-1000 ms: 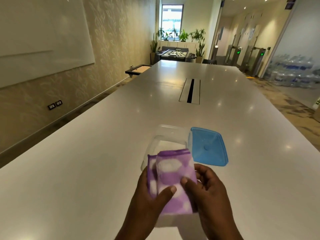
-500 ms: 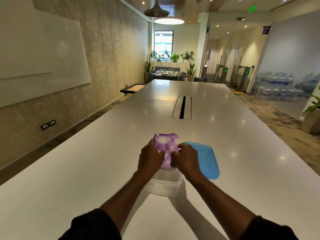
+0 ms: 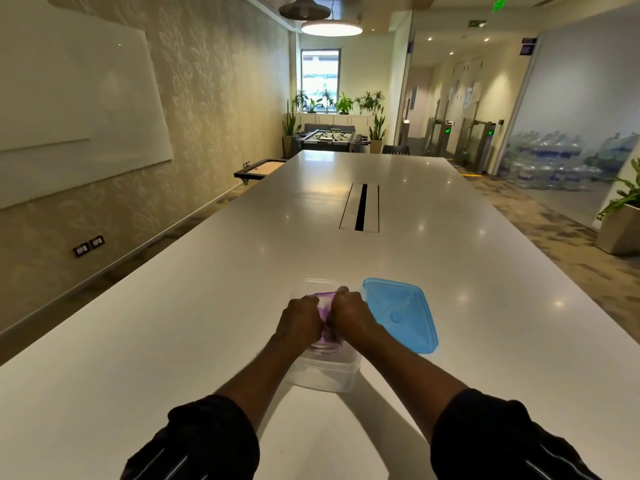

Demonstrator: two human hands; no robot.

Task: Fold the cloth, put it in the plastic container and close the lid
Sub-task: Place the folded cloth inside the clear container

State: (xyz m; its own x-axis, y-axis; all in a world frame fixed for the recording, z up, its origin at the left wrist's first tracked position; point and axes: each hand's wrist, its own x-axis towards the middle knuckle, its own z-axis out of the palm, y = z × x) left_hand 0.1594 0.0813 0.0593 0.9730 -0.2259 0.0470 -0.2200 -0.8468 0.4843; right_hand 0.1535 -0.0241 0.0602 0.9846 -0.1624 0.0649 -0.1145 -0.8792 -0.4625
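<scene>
A folded purple-and-white cloth (image 3: pixel 325 306) lies inside the clear plastic container (image 3: pixel 325 374) on the white table (image 3: pixel 173 341). My left hand (image 3: pixel 300 320) and my right hand (image 3: pixel 348 315) sit side by side over the container, both closed on the cloth and pressing it down. Most of the cloth is hidden under my fingers. The blue lid (image 3: pixel 401 315) lies flat on the table, touching the container's right side.
A cable slot (image 3: pixel 360 207) runs along the table's middle farther out. The table's left edge drops to the floor by the wall. A potted plant (image 3: pixel 623 220) stands at the right. A foosball table (image 3: pixel 329 136) stands beyond the far end.
The cloth went from held above the near rim to down inside the container. Both hands moved forward and lower with it. My head tilted up, showing more of the room.
</scene>
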